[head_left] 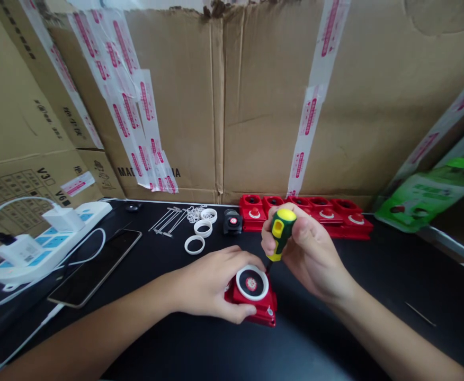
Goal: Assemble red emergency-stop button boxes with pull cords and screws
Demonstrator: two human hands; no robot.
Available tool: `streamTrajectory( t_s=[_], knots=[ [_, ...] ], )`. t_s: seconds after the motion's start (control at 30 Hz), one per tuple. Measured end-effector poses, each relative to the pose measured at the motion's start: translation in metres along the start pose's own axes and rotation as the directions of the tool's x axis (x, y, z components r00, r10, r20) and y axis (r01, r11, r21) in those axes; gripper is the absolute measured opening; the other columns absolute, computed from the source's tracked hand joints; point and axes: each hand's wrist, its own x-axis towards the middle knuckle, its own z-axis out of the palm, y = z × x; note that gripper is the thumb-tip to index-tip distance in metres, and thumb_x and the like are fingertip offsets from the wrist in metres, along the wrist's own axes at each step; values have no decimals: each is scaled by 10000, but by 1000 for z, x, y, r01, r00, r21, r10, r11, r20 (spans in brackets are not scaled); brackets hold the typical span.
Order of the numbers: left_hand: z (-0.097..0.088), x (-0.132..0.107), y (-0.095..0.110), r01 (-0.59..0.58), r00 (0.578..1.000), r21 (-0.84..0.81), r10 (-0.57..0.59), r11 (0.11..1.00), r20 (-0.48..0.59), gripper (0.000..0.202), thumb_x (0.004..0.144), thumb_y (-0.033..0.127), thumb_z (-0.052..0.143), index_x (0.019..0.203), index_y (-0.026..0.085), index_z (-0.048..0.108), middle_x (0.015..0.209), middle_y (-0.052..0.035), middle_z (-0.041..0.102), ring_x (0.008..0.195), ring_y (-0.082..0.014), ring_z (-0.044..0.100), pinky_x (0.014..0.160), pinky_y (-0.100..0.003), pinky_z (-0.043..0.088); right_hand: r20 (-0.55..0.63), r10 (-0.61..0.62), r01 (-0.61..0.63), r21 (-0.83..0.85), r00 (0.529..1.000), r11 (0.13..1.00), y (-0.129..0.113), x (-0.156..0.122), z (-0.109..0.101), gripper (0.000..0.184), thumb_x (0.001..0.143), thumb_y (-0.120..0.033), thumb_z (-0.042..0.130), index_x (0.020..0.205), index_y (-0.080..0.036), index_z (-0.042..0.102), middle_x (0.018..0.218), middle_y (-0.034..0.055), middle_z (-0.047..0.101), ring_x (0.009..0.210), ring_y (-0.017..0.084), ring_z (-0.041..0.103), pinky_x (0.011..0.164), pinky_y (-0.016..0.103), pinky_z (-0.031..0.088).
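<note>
In the head view, the left hand point(218, 288) grips a red device point(262, 305), topped by a white ring point(265, 288), at the desk point(315, 338). The right hand point(315, 259) grips a green-and-yellow screwdriver point(282, 233), its shaft down at the device's far edge. Beyond, loose white rings point(203, 235) lie near red units point(341, 227).

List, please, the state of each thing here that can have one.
Left hand: gripping the red unit
Right hand: closed around the screwdriver
Screwdriver: tilted, shaft down at red unit's edge, tip hidden
Red unit: held, white ring on top
Phone: screen dark, cable at near end
Power strip: two adapters plugged in
Bottle: capped
Three rings: loose, lying flat
</note>
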Motion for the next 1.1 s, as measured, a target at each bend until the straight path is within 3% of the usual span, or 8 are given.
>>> streamTrajectory(
  t_s=[0.17,0.4,0.57,0.7,0.93,1.1],
  knots=[
    [0,1,-1,-5,1000,-9,5,1000,-10,553,789,315,886,1267,209,629,1223,-75,704,1118,-278,664,1030,-390,517,37,-25,25,-6,999,1000,1,1,2,392,957,-584,735,1071,-210,757,829,37,716,670,134,636,594,239,513],
    [-1,1,0,-10,1000,-4,10,1000,-3,560,806,309,864,1292,206,606,1227,-83,698,1129,-286,662,1047,-396,509,89,16,-25,100,996,995,3,-1,6,426,1079,-577,527,1102,-209,738,791,-2,632,597,107,594,610,262,516],
    [-1,1,-1,-6,1000,6,6,1000,-7,521,810,325,855,1267,212,632,1230,-84,709,1138,-291,670,1058,-414,522,51,-22,19,55,998,998,3,0,4,473,947,-694,668,1095,-245,695,883,2,624,658,138,604,567,270,494],
    [0,1,-1,-4,1000,10,4,1000,-5,530,799,328,859,1267,218,635,1235,-91,716,1145,-298,668,1065,-433,532,34,-37,36,27,999,999,2,0,2,386,908,-610,775,1047,-265,670,925,0,624,662,136,604,567,269,491],
    [0,1,-1,-34,999,18,34,999,-7,509,808,334,841,1252,214,622,1234,-92,712,1119,-288,676,1063,-422,524,7,-16,17,-44,1000,999,-2,0,1,436,927,-659,724,1017,-233,693,860,25,681,638,135,595,552,252,477],
    [0,1,-1,-34,999,26,34,999,-10,506,797,325,844,1232,212,611,1219,-85,710,1102,-281,679,1057,-403,523,52,-16,15,22,999,1000,-1,-1,5,395,1017,-631,607,1071,-254,712,798,8,642,602,132,548,579,277,467]
  ],
)
